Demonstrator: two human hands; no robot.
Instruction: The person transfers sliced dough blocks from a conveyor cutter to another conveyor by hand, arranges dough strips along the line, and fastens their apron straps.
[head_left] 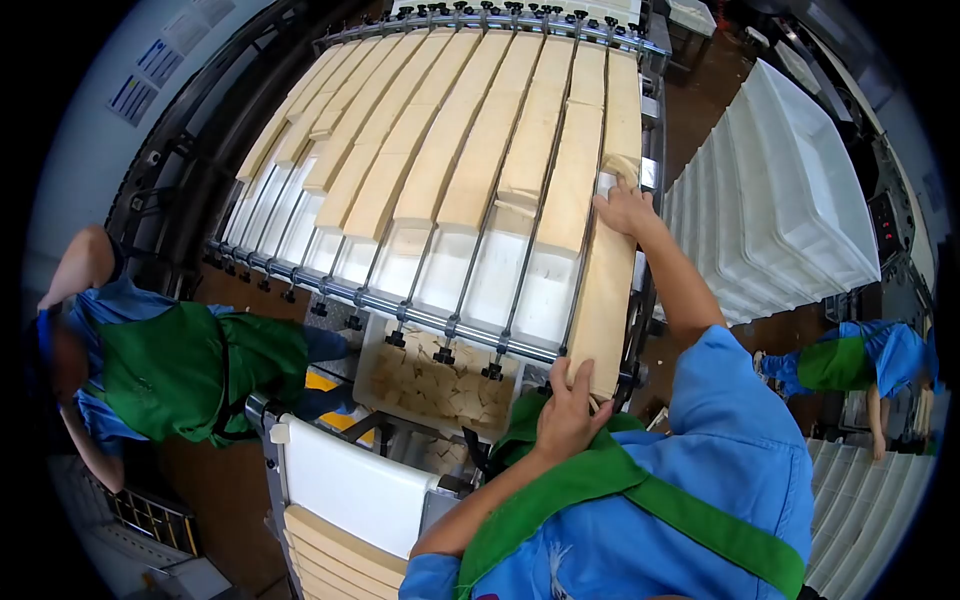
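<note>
A long pale-beige slab [602,300] lies lengthwise in the rightmost lane of a white slatted conveyor bed [475,265]. At its near end is my left hand [570,415], its fingers bent around the edge and the thumb by the corner. My right hand [627,208] grips the far end of the same slab, its fingertips close to the frayed end of another slab [622,110] farther up the lane. Rows of similar slabs [480,130] fill the other lanes, parted by thin metal rods. What the slabs are made of I cannot tell.
Below the bed's front bar [390,300] sits a bin of broken pale pieces [430,385]. Stacked white trays [770,200] stand to the right. A co-worker in a green apron [180,370] is at the left, another person [850,360] at the right. More slabs [335,560] lie lower left.
</note>
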